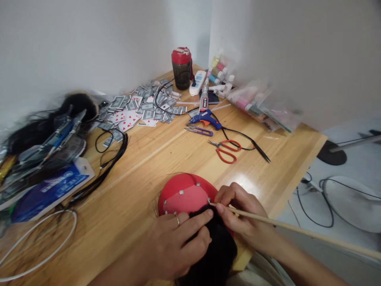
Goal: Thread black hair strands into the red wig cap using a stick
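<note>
In front of me is a red dome-shaped form (pixel 185 180) with a paler red panel and several small silvery studs or pins. Black hair (pixel 218 246) covers its near side and hangs down toward me. My left hand (pixel 184 242), a ring on one finger, lies over the hair, index finger stretched along its upper edge and the other fingers curled, pressing it against the form. Between thumb and fingers, my right hand (pixel 242 206) pinches a thin wooden stick (pixel 285 225). The stick's tip touches or nearly touches a stud where the hair meets the red surface.
Beyond the form lie red-handled scissors (pixel 229 151), purple thread snips (pixel 199 130), a blue glue gun (pixel 205 118) and a glue tube (pixel 204 101). Playing cards (pixel 127 119), a power strip (pixel 197 82) and a shaker bottle (pixel 181 71) sit farther back. Cables and packets crowd the left.
</note>
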### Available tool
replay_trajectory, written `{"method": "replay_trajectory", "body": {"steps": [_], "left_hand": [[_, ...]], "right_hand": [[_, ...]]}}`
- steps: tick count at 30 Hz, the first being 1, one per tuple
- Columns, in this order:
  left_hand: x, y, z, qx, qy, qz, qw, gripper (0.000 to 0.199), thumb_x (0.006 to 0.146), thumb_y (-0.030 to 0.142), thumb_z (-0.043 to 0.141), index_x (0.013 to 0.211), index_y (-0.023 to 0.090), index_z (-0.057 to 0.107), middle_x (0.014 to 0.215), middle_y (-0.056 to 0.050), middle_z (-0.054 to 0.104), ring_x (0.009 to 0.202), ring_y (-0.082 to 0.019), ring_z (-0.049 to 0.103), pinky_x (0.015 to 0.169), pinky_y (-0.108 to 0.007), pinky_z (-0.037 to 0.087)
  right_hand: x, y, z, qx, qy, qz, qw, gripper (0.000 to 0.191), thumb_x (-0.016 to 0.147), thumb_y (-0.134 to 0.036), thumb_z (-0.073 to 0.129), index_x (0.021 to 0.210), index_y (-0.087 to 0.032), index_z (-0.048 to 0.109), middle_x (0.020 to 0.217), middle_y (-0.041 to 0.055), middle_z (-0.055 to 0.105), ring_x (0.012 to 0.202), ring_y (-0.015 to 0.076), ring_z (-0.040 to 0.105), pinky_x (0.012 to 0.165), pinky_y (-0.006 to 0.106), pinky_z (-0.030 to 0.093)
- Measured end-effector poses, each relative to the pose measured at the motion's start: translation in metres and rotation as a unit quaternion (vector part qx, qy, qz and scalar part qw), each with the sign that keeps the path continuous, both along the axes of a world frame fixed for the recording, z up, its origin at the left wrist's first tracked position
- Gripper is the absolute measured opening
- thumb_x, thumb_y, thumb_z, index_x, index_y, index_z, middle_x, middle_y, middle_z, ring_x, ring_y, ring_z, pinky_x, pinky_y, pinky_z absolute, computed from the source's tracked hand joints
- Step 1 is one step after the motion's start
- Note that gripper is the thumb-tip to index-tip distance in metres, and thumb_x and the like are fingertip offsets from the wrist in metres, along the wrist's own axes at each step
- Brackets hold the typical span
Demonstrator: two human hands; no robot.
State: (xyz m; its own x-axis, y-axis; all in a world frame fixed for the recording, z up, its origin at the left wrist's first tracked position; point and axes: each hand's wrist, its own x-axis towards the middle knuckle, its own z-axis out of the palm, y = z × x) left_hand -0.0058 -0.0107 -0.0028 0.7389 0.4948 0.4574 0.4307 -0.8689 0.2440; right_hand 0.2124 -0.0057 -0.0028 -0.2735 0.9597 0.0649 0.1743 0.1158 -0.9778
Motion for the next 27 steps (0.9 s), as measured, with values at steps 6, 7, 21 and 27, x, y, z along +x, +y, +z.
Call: {"method": "replay_trajectory", "body": {"steps": [6, 7, 21, 27], "left_hand": [[0.0006, -0.0006, 0.0022, -0.001, -0.003, 0.0, 1.0, 0.018, 0.088, 0.01, 0.05, 0.096, 0.019, 0.064, 0.121, -0.003, 0.072, 0.065, -0.015, 0.057, 0.054, -0.031, 0.036], [0.0009, -0.0002, 0.0028, 0.001, -0.002, 0.002, 1.0, 0.018, 0.088, 0.01, 0.051, 0.096, 0.019, 0.064, 0.121, -0.003, 0.072, 0.064, -0.015, 0.056, 0.054, -0.031, 0.036], [0.0005, 0.0004, 0.0017, 0.005, 0.008, -0.005, 1.0, 0.02, 0.088, 0.011, 0.048, 0.097, 0.019, 0.064, 0.121, -0.004, 0.071, 0.065, -0.016, 0.057, 0.052, -0.032, 0.037], [0.0029, 0.0013, 0.0054, 0.005, 0.006, 0.005, 1.0, 0.02, 0.087, 0.011, 0.049, 0.097, 0.019, 0.064, 0.118, -0.003, 0.073, 0.064, -0.015, 0.058, 0.051, -0.031, 0.039]], "right_hand": [[-0.0006, 0.001, 0.0025, 0.001, -0.011, -0.001, 1.0, 0.018, 0.095, -0.024, 0.055, 0.078, -0.023, 0.048, 0.071, -0.0018, 0.06, 0.061, 0.0125, 0.054, 0.054, 0.024, 0.042], [-0.0009, 0.0012, 0.0029, 0.0, -0.014, -0.002, 1.0, 0.018, 0.094, -0.023, 0.055, 0.078, -0.023, 0.048, 0.071, -0.0018, 0.06, 0.06, 0.0125, 0.054, 0.054, 0.024, 0.042], [0.0004, 0.003, 0.0017, -0.026, -0.021, -0.006, 0.999, 0.017, 0.095, -0.027, 0.054, 0.079, -0.023, 0.05, 0.066, -0.0032, 0.053, 0.057, 0.0129, 0.046, 0.051, 0.024, 0.037], [-0.0029, 0.0044, 0.004, -0.037, 0.009, -0.029, 0.999, 0.019, 0.094, -0.029, 0.056, 0.077, -0.023, 0.051, 0.065, -0.0028, 0.053, 0.056, 0.0128, 0.046, 0.05, 0.024, 0.037]]}}
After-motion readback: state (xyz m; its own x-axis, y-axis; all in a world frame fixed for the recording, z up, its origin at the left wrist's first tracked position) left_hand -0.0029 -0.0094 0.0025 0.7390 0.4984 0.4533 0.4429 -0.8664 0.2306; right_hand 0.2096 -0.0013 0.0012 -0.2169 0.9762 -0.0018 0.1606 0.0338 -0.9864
